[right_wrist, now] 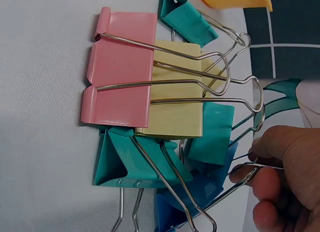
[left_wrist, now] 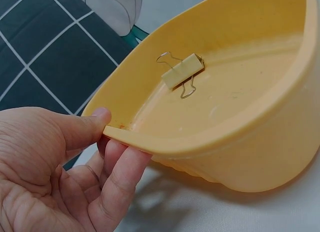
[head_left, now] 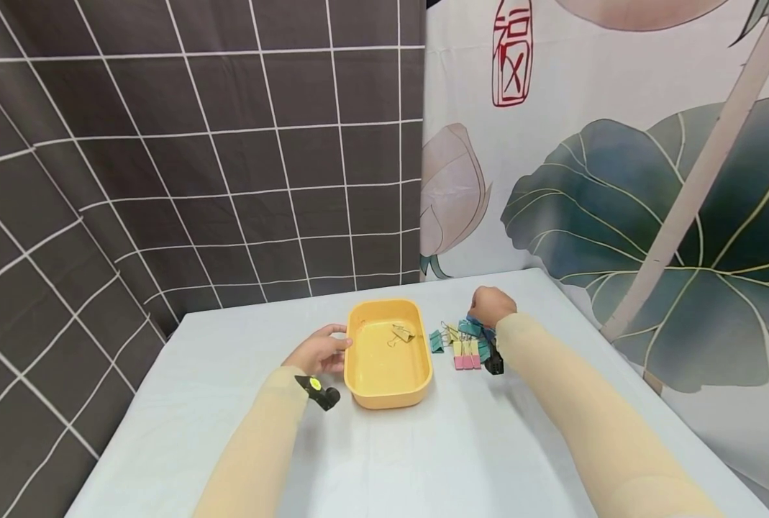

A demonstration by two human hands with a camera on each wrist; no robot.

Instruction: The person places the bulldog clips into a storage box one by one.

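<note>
**Holding the tub, reaching into the clips**

My left hand [head_left: 319,351] pinches the yellow tub's [head_left: 358,360] rim on the surface [head_left: 462,446]; one yellow binder clip [left_wrist: 182,71] lies inside. Farther off, my right hand [head_left: 490,306] pinches a wire handle [right_wrist: 250,169] in the binder clip pile [right_wrist: 160,127].

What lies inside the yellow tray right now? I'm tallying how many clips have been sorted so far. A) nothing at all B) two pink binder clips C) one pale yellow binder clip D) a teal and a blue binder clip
C: the left wrist view shows a single pale yellow binder clip lying on the floor of the yellow tray, whose rim the left hand pinches; the pink and teal clips lie outside on the table.
</note>
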